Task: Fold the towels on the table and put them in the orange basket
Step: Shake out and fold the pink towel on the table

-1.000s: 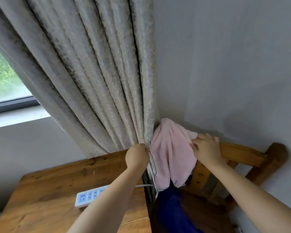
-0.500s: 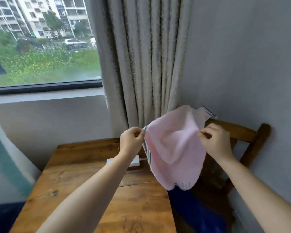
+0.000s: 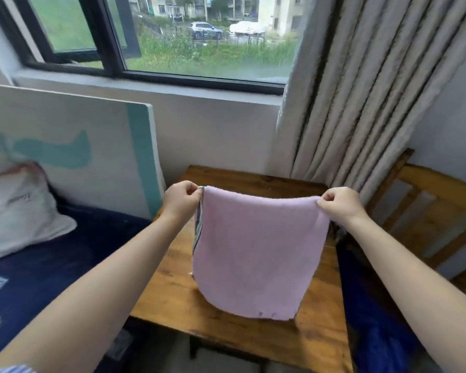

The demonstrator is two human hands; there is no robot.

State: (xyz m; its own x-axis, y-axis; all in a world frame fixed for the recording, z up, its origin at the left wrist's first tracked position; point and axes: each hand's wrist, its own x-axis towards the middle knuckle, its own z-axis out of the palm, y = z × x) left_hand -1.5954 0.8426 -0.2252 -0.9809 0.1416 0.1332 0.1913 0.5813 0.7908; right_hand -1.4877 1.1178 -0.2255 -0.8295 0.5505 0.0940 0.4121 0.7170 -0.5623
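Reaching out from 6 o'clock, the person's two forearms lead up to a pink towel [image 3: 258,251] held over the wooden tabletop [image 3: 170,289]. The left hand [image 3: 182,203] pinches the towel's upper corner at about 9 o'clock of the cloth, fingers curled tight on the striped hem; the right hand [image 3: 339,204] pinches the opposite upper corner at about 3 o'clock. Between them the top edge runs nearly straight and the cloth hangs flat, its lower edge down near the tabletop's near side.

A second ago the same towel was a bunched lump held beside the curtain and chair; half a second ago it was partly opened. Now it is spread square in front of the person, which suggests the shake-out is done and the first fold can begin, probably by laying it on the tabletop.

Farther off, a chair [image 3: 431,208] stands at 3 o'clock, a bed with a pillow [image 3: 16,208] at 9 o'clock, the curtain [image 3: 361,98] at 1 o'clock, and the window [image 3: 199,36] at 12 o'clock. No orange basket is in view.
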